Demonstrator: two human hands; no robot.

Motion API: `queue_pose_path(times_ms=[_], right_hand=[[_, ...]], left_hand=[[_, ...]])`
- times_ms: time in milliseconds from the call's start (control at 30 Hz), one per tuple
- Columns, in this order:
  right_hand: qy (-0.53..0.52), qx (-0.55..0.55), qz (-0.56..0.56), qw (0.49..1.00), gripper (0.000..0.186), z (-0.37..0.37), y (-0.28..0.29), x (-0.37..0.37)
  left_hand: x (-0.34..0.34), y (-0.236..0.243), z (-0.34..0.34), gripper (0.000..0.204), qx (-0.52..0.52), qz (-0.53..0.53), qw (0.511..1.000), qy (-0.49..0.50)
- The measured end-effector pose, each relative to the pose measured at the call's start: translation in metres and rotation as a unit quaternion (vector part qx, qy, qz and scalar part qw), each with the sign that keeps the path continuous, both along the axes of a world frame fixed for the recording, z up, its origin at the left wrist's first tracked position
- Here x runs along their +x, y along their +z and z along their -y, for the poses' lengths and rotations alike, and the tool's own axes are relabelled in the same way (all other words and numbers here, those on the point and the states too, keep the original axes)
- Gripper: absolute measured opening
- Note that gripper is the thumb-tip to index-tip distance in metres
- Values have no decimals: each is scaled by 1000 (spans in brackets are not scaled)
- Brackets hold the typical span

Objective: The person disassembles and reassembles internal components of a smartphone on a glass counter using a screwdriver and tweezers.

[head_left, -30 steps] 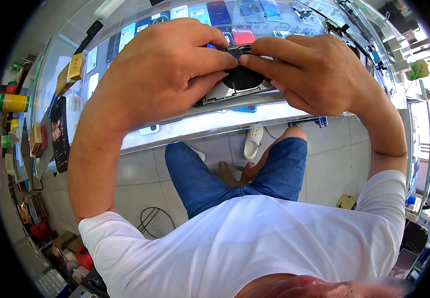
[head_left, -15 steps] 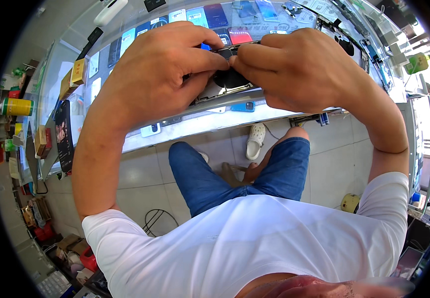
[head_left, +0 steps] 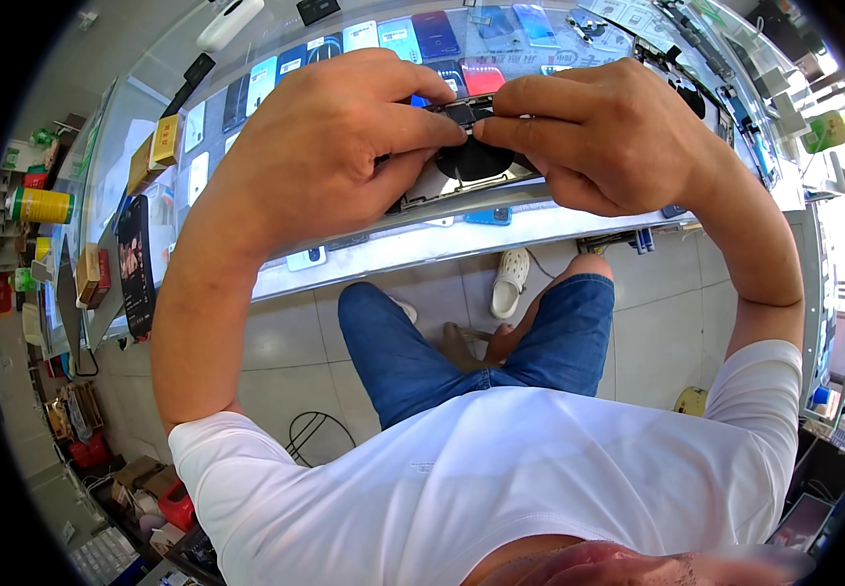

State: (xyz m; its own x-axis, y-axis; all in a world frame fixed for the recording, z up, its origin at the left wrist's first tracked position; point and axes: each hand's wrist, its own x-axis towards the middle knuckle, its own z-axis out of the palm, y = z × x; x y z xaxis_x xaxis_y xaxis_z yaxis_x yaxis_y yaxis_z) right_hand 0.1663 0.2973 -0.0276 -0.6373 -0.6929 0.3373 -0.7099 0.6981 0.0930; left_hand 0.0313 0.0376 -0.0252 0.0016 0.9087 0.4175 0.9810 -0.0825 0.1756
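open device frame (head_left: pixel 476 162): tilted between the two hands, above the near edge of the glass counter (head_left: pixel 391 252); a black rounded patch shows on its face.
left hand (head_left: pixel 334 151): at the frame's left part, fingertips clamped on its upper edge; the lower fingers are partly hidden.
right hand (head_left: pixel 608 146): at the frame's right part, fingertips likewise clamped on the upper edge, just beside the left hand's.
just changed: half a second ago the two sets of fingertips nearly met; now the right hand's sit slightly farther right.
what it means: a dark strip on the upper edge lies exposed between the fingertips, so that spot is probably easier to see and work.
far edge of the counter: a red phone (head_left: pixel 484 75) among others.
left edge: a yellow box (head_left: pixel 166 141), with a dark screen (head_left: pixel 135 262) toward the near corner.
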Motion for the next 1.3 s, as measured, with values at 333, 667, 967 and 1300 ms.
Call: queue_pose_path(times_ms=[333,667,967,1300], right_hand=[[-7,-7,4,1000,42,1,0,0],[-10,-17,0,1000,43,1,-4,1],[13,-109,-108,988,33,-44,37,-17],[4,-110,68,992,33,-42,16,-10]], left_hand=[[2,0,-2,28,0,-18,1000,-1],[4,-1,-3,27,10,-56,998,-11],[3,5,3,28,28,-9,999,37],[7,9,5,31,-25,41,998,42]])
